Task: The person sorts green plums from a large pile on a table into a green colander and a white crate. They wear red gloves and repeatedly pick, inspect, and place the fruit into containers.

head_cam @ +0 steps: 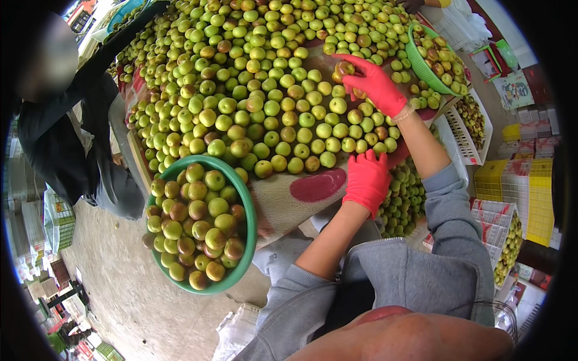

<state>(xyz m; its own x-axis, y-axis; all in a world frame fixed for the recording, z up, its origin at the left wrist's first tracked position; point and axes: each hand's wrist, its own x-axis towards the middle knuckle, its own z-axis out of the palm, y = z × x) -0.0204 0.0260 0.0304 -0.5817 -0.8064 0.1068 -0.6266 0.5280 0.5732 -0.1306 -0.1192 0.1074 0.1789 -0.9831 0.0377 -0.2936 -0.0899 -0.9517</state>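
Observation:
Loose green and reddish plum-like fruits (pixel 271 108) cover the cloth-topped table (pixel 271 203). My right hand (pixel 372 85), in a red glove, holds a reddish fruit (pixel 344 68) between thumb and fingers, raised over the pile. Lower down, my left hand (pixel 368 180), also red-gloved, rests at the table's near edge with its fingertips against the closest fruits; whether it grips one is hidden. A green basin (pixel 249 225) heaped with redder fruits stands at the table's near left corner. Beyond my right hand, a green basket (pixel 417 61) holds more fruits.
A person in dark clothes (pixel 54 131) reaches over the pile from the left. Another person's hand (pixel 412 4) shows at the top right. White crates (pixel 463 131) of fruit stand right of the table, with yellow crates (pixel 539 194) farther right. Concrete floor (pixel 113 280) lies lower left.

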